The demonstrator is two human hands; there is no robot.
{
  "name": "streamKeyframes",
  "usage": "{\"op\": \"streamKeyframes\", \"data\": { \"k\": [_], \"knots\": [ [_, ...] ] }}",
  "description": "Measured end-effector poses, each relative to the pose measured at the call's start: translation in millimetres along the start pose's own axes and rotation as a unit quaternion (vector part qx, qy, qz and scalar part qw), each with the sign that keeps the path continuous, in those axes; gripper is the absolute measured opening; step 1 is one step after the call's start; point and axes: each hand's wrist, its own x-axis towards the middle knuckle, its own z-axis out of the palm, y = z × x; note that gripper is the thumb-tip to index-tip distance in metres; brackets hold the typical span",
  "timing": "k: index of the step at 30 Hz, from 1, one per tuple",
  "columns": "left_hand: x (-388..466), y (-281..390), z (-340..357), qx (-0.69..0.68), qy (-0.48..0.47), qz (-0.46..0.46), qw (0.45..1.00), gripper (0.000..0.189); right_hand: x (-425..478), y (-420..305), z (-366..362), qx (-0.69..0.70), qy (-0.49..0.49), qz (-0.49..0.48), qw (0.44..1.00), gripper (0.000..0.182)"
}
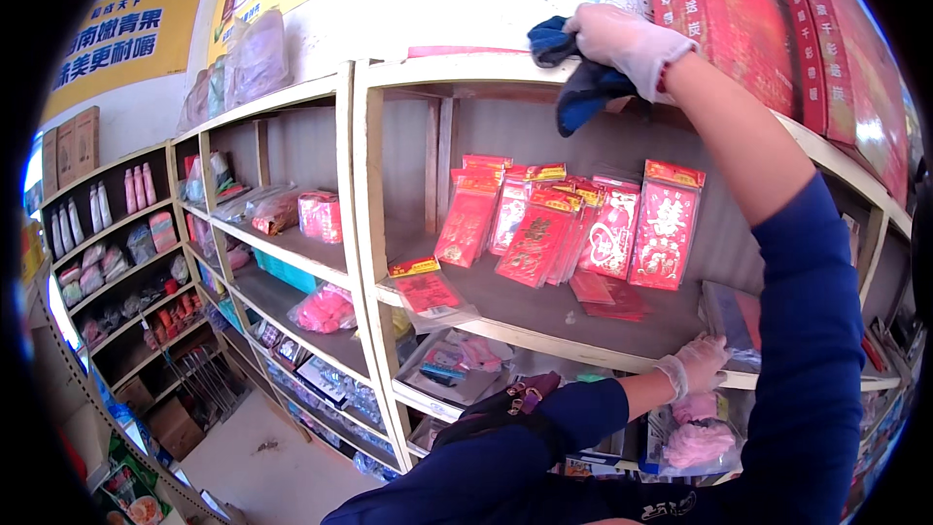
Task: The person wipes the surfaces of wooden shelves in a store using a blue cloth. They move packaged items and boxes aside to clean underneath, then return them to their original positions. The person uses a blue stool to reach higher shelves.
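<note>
Near the top of the head view, my right hand point(623, 44), in a thin translucent white glove, grips a dark blue cloth point(579, 87) at the upper shelf's front edge. My left hand point(696, 368), gloved in clear plastic, is at the front lip of the shelf below, against a plastic-wrapped flat packet point(729, 321); whether its fingers hold the packet or the lip is unclear. Between the hands, red envelopes in clear packets point(536, 237) lean on the back panel. One red packet point(430, 292) lies at the shelf's left front edge.
Large red boxes point(729, 29) stand on top at the right. A cream upright post point(368, 233) divides the shelving. Lower down are bagged pink items point(700, 437) and a grey tray point(455, 364). More stocked shelves point(120, 248) and a cardboard box point(175, 429) are at the left.
</note>
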Motion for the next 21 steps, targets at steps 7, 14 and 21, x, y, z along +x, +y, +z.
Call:
{"op": "streamKeyframes", "data": {
  "k": [7,14,21],
  "knots": [
    [-1,8,-7,-0.001,-0.011,0.010,1.000,0.044,-70,56,-22,-0.213,0.086,0.007,0.973,0.031],
    [0,12,-11,0.004,-0.020,0.000,1.000,0.046,-120,61,-17,-0.264,0.233,-0.103,0.930,0.039],
    [-4,5,-9,0.008,-0.016,-0.001,1.000,0.046,-128,60,-41,-0.198,0.245,-0.091,0.945,0.024]
  ]
}}
